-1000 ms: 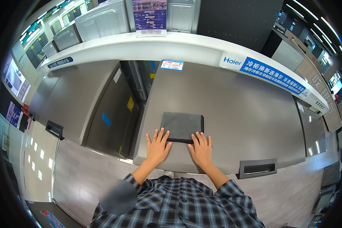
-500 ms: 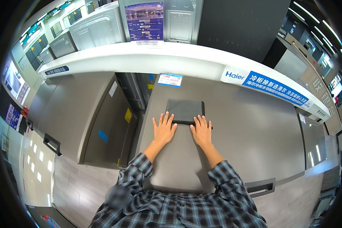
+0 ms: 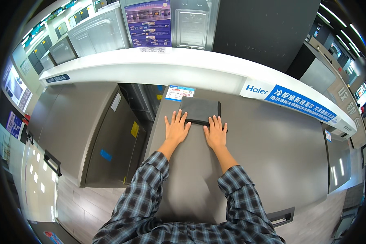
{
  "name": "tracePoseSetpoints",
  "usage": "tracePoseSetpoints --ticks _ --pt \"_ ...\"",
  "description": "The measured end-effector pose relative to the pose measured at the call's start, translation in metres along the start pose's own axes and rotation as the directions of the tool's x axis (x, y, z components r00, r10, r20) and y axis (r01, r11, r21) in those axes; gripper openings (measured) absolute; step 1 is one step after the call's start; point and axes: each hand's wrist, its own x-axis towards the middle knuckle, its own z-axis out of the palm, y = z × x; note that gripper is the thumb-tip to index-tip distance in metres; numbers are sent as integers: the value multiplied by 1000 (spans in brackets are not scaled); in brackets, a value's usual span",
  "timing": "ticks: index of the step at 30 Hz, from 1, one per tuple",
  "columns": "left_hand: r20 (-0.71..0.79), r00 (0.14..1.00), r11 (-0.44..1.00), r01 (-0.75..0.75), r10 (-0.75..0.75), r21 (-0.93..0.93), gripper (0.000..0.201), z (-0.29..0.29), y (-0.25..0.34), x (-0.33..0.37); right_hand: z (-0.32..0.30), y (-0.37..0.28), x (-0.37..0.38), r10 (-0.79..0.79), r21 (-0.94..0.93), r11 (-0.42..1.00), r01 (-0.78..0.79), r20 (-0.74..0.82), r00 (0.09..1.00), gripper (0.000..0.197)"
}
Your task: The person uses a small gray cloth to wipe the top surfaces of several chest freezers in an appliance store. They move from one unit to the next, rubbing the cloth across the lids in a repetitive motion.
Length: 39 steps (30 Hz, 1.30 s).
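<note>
On the grey-brown chest freezer lid (image 3: 268, 150) lies a flat, dark grey rectangle with black edging (image 3: 201, 109), perhaps a folded fabric piece; its exact kind is unclear. Its far left corner meets the price label (image 3: 180, 93). My left hand (image 3: 176, 128) lies flat with fingers spread, fingertips at the near left corner of the rectangle. At the near right corner, my right hand (image 3: 215, 133) is likewise spread, palm down. Neither hand grips anything. A short black bit of the rectangle's edging shows beside my right fingers.
A white ledge (image 3: 150, 71) with a blue sign (image 3: 301, 103) runs behind the lid. To the left stands another chest freezer (image 3: 81, 122), across a dark gap. A black handle (image 3: 281, 216) juts from the front edge. Metal panels and a purple poster (image 3: 149, 24) rise behind.
Both hands have moved forward, away from me, and the dark rectangle has slid with them up to the price label. My forearms reach out farther, and the view has shifted slightly.
</note>
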Motion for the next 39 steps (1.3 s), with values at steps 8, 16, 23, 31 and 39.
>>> tracePoseSetpoints --ticks 8,16,23,31,39 --pt "8 1000 1000 -10 9 10 61 3 -6 40 5 3 39 16 8 1000 -16 -2 1000 59" --pt "16 1000 999 -4 4 35 63 8 -10 71 10 9 72 1 -10 1000 -1 9 1000 60" --pt "0 1000 997 -23 23 80 62 9 -16 88 14 8 86 -9 -3 1000 9 -2 1000 62" --pt "1 1000 999 -27 27 35 61 9 -19 94 18 0 94 43 0 999 -43 12 999 64" --pt "-46 998 997 34 -31 63 58 6 -43 94 21 -26 104 27 43 999 -31 89 996 68"
